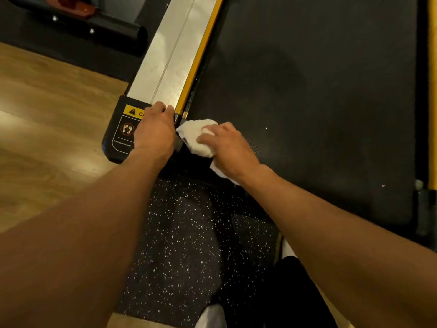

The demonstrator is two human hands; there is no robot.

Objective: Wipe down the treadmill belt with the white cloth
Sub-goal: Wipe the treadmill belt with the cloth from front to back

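The black treadmill belt [319,102] fills the right and middle of the view. My right hand [229,147] presses a bunched white cloth [197,136] onto the belt's near left corner. My left hand [155,129] rests palm down on the end of the silver side rail [170,62], fingers curled over the rail beside a yellow trim strip [201,60]. The two hands lie close together, with the cloth between them. Part of the cloth is hidden under my right palm.
A black end cap with a yellow caution label [123,129] sits under my left hand. Speckled black rubber matting [184,245] lies below the treadmill's rear edge, and wood flooring [42,138] lies to the left. Another yellow rail [431,91] borders the belt's right side. Dark equipment [94,27] stands at top left.
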